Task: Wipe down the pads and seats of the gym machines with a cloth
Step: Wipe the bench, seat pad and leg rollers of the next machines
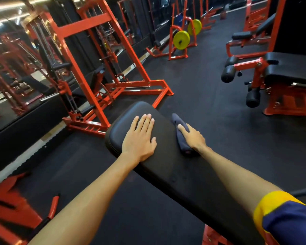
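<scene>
The long black bench pad [180, 174] runs away from the person, with its rounded end farthest off. Its vinyl looks smooth, firm and slightly glossy, so a cloth should slide over it easily and the padding should give a little under pressure. The left hand [140, 138] lies flat on the pad near that end, fingers straight and close together, thumb out, probably to steady it. The right hand [193, 137] rests on the dark blue cloth [177, 119], which lies rolled lengthwise along the pad's right edge. One digit stretches straight along the roll and the others drop beyond the edge, so I cannot tell whether the cloth is clasped or only pressed. It looks soft, light and limp, and is best bunched under the palm, since a loose roll this near the edge could slip off. Black rubber floor [210, 103] lies open to the right and ahead; the red cable machine [95, 50] stands near on the left, the leg machine [290, 73] well apart on the right
</scene>
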